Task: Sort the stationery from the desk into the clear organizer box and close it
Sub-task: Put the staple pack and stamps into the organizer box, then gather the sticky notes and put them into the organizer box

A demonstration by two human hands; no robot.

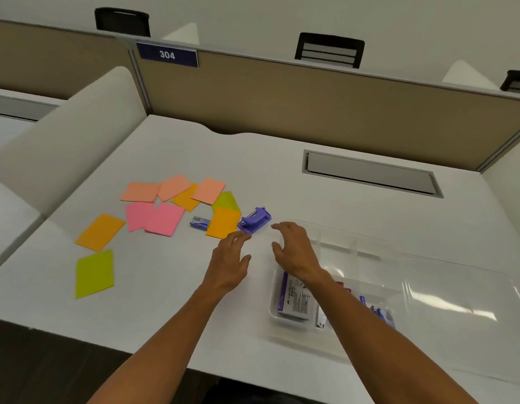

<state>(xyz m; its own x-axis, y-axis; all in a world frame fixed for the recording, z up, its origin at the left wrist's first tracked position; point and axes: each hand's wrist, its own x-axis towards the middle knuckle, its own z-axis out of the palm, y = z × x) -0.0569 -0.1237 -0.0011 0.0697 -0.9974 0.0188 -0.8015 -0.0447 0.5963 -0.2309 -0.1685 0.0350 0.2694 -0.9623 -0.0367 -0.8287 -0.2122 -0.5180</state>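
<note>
Both hands close on the purple hole punch (254, 221) — next, it appears, for the box.

Left hand (230, 261) and right hand (293, 249), fingers spread and empty, flank it; the clear organizer box (337, 243) lies open alongside — coloured paper notes (165, 218) unsorted.

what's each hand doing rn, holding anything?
Left hand: open, empty, fingertips near the purple hole punch.
Right hand: open, empty, fingers loosely curved above the desk.
</note>
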